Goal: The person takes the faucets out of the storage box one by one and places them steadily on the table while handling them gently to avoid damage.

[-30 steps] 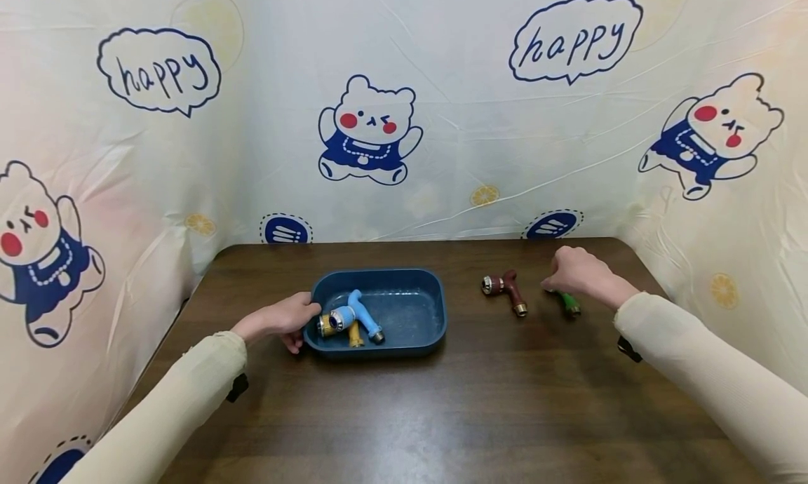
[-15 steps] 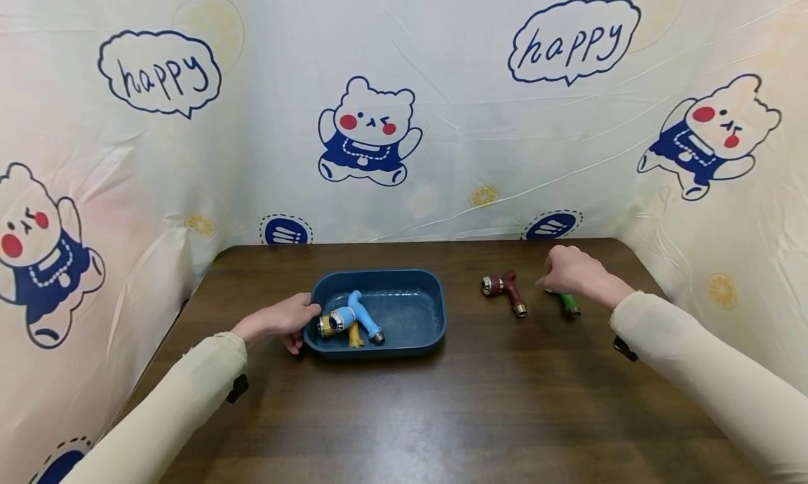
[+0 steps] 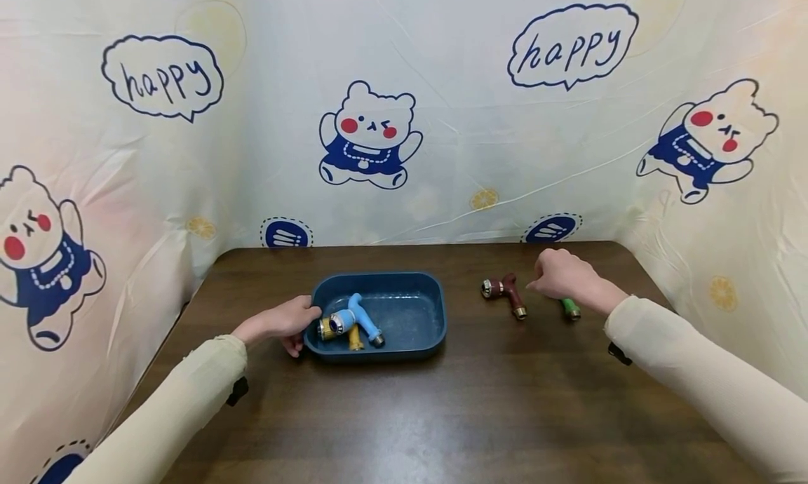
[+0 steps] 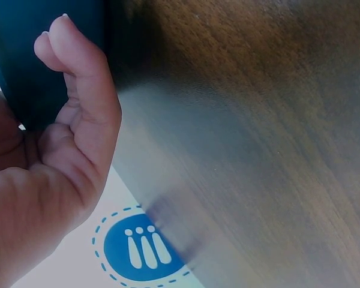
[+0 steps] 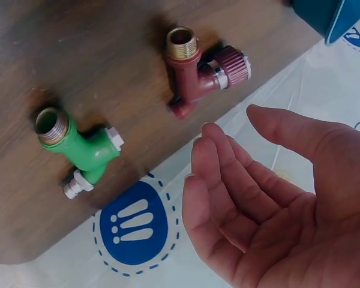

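My left hand (image 3: 285, 323) grips the left end of a dark blue plastic bin (image 3: 413, 345), thumb at the rim and fingers against the outer wall in the left wrist view. A light blue tap (image 3: 360, 312) lies in the bin across a yellow tap (image 3: 355, 338), partly covering it. My right hand (image 5: 270, 204) holds nothing, its fingers bent loosely and the thumb apart. It hovers between a maroon tap (image 5: 191, 78) and a green tap (image 5: 84, 150), both lying on the table. In the head view this hand hides much of the green tap (image 3: 571, 308).
The brown wooden table (image 3: 404, 421) runs back to a printed cloth backdrop (image 3: 454, 154), which also hangs at both sides. The maroon tap lies right of the bin, and the green one farther right.
My right hand has shifted a little left, away from the green tap and towards the maroon one. The left hand keeps its grip on the bin, and the taps have stayed put.
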`<state>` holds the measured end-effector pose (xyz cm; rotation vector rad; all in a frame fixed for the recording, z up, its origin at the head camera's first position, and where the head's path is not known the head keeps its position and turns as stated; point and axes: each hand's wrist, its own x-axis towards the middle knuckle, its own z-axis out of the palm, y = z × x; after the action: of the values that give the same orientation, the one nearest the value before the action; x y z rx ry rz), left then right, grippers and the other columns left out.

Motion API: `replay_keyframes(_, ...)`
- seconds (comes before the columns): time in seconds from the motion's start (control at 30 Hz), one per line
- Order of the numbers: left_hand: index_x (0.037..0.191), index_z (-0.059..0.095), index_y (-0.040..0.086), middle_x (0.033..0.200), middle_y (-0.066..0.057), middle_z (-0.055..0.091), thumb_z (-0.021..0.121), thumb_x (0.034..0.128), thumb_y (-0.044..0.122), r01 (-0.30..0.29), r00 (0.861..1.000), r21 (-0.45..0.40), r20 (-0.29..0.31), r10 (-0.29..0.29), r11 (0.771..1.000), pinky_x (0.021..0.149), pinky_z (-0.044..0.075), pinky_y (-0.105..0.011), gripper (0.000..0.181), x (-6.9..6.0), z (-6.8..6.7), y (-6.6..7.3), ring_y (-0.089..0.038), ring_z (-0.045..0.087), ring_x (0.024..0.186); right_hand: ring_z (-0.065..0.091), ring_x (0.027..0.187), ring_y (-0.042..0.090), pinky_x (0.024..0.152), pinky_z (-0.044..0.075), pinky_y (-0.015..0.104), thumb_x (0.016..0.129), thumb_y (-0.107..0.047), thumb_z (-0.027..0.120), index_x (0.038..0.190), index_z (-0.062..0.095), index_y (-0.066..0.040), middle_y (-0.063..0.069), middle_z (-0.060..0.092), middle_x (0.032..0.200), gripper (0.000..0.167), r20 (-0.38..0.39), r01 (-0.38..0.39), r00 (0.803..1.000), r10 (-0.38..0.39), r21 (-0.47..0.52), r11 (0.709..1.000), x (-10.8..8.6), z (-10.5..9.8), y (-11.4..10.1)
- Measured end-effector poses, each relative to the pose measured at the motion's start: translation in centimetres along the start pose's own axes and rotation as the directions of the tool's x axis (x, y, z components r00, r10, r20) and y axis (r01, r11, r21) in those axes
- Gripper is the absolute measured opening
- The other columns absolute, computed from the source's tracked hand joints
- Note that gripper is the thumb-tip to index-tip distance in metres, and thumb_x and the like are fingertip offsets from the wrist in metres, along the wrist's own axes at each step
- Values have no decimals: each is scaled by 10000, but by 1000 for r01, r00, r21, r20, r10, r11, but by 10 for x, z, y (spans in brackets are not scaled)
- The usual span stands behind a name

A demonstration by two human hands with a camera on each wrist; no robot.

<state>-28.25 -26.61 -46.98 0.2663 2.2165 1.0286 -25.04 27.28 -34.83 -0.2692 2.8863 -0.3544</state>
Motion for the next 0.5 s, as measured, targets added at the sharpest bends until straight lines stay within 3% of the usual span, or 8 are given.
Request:
replay_keyframes(0.13,1301,391,-87,731,-154,606,391,1116,204,6,1000,3,-25,-6,1000,557,643,-401,344,-31,12,40,-205,626,528,563,679,236,574,486,402,924,-234,767,886,743,-53,57,648,777,187,2,0,1000,1,-5,1000,-1,0,-5)
replay_keyframes(0.2,1296,394,-95,723,-153,596,391,1113,184,21,999,-5,-38,-21,1000,557,643,-397,334,-37,14,49,-199,614,523,548,669,229,564,471,394,920,-230,764,858,734,-65,47,632,760,179,-3,2,1000,-2,-12,1000,-2,-1,-7)
replay_keyframes(0.3,1286,383,-101,720,-151,603,380,1119,190,-1,1000,10,-19,2,1000,561,644,-395,336,-26,10,33,-207,633,533,488,623,202,529,410,364,912,-220,752,739,671,-101,11,544,679,225,-9,4,1000,-4,-18,1000,-2,0,-10)
replay_keyframes(0.4,1295,383,-73,734,-150,622,375,1126,235,-24,1000,10,15,24,1000,567,646,-410,351,-4,0,2,-223,664,555,426,585,174,502,347,337,901,-206,735,651,582,-139,-17,443,620,301,-9,12,1000,-13,-13,1000,-2,1,-12)
replay_keyframes(0.5,1319,383,-50,759,-171,639,379,1135,265,-22,1000,13,14,22,1000,574,649,-432,365,11,-4,-16,-248,672,566,422,582,167,497,341,332,893,-197,728,643,566,-151,-22,440,618,301,-13,15,1000,-15,-11,1000,-2,1,-13)
